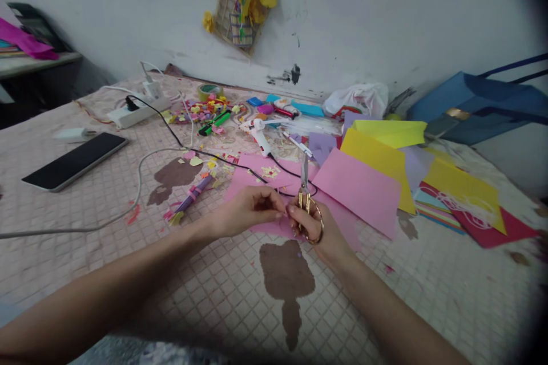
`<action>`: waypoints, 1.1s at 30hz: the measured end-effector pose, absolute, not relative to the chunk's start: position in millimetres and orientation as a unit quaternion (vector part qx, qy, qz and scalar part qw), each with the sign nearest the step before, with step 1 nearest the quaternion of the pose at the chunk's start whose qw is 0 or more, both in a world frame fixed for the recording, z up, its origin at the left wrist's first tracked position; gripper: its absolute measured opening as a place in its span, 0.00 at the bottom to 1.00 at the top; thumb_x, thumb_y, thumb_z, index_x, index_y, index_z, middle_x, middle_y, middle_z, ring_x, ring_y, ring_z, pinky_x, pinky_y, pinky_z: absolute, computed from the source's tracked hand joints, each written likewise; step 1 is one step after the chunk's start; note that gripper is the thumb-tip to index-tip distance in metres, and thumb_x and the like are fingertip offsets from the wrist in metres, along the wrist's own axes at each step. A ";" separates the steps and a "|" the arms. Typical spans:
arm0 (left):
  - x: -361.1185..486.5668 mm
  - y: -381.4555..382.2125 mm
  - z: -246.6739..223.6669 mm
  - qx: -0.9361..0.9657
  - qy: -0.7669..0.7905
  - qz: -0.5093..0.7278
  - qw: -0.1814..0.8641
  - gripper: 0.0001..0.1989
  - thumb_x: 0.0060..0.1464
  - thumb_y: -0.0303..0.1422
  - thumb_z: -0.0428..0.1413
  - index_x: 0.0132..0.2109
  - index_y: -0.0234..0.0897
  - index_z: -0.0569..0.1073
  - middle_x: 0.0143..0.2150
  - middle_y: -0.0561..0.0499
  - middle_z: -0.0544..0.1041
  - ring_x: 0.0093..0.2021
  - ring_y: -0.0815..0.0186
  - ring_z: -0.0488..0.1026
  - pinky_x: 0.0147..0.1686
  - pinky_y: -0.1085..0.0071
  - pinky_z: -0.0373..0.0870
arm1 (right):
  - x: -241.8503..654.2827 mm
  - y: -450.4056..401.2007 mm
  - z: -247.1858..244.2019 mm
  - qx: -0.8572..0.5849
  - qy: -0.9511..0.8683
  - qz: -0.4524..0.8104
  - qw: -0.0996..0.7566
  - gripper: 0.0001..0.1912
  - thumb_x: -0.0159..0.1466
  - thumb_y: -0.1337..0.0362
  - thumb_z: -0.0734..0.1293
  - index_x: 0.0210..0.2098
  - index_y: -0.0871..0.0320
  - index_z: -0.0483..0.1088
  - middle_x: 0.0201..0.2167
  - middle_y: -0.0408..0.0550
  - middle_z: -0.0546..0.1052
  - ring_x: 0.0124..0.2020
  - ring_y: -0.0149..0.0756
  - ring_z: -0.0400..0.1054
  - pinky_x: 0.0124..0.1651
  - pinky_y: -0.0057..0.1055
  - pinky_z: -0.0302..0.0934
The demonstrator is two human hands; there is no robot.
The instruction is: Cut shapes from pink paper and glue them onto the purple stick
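My right hand point(321, 231) grips a pair of scissors point(304, 174) with gold handles, its blades pointing up and away from me. My left hand point(246, 211) is closed in a pinch close to the right fingertips. Between the fingertips of both hands there seems to be a small pink piece of paper point(283, 214), mostly hidden by the fingers. Both hands are over a pink sheet point(242, 171) lying on the table. Beyond them a white glue gun point(259, 136) rests on its side, its black cord running behind my hands.
Pink card point(359, 191) and yellow card point(377, 162) lie to the right, near a blue bag point(483, 105). On the left are a phone point(77, 161), a power strip point(139, 113) and a purple paper roll point(193, 194). Paper scraps point(201, 109) and a green cutter point(215, 123) lie farther back.
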State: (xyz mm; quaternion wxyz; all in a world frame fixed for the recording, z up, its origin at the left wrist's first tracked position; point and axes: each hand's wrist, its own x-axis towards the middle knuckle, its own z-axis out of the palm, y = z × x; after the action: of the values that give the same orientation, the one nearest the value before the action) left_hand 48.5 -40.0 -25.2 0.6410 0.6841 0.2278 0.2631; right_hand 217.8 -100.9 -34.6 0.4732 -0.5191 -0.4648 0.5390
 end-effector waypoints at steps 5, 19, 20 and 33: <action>48.5 -37.5 -22.3 0.658 0.232 0.248 0.672 0.05 0.50 0.28 0.57 0.35 0.30 0.72 0.35 0.48 0.74 0.37 0.68 0.71 0.42 0.68 0.66 | 221.1 -99.6 -37.7 -0.524 -0.481 0.522 0.472 0.10 0.59 0.59 0.65 0.26 0.59 0.64 0.16 0.37 0.65 0.17 0.24 0.58 0.20 0.22 0.51; 52.3 -40.6 -29.0 0.562 0.282 0.251 0.736 0.11 0.46 0.31 0.61 0.35 0.31 0.68 0.32 0.52 0.72 0.33 0.71 0.68 0.35 0.72 0.63 | 218.3 -101.8 -39.2 -0.501 -0.476 0.552 0.467 0.08 0.58 0.61 0.65 0.26 0.58 0.64 0.16 0.37 0.65 0.16 0.24 0.57 0.19 0.22 0.49; 52.2 -40.5 -29.8 0.563 0.280 0.251 0.736 0.12 0.46 0.31 0.62 0.35 0.31 0.68 0.32 0.51 0.72 0.33 0.71 0.68 0.36 0.72 0.63 | 218.2 -101.7 -39.2 -0.501 -0.476 0.552 0.466 0.08 0.58 0.61 0.65 0.26 0.58 0.64 0.16 0.37 0.65 0.16 0.24 0.56 0.20 0.22 0.49; 51.4 -40.1 -29.1 0.564 0.285 0.252 0.733 0.12 0.46 0.32 0.62 0.35 0.31 0.68 0.30 0.52 0.72 0.30 0.72 0.68 0.33 0.73 0.63 | 216.9 -101.8 -35.7 -0.503 -0.468 0.553 0.471 0.15 0.59 0.55 0.65 0.23 0.59 0.62 0.15 0.38 0.66 0.16 0.24 0.56 0.19 0.22 0.49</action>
State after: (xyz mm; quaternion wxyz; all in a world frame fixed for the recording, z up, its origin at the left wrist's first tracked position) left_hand 51.4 -40.1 -29.1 0.7332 0.5635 0.2850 0.2522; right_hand 216.9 -101.8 -35.7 0.4711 -0.5029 -0.4680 0.5532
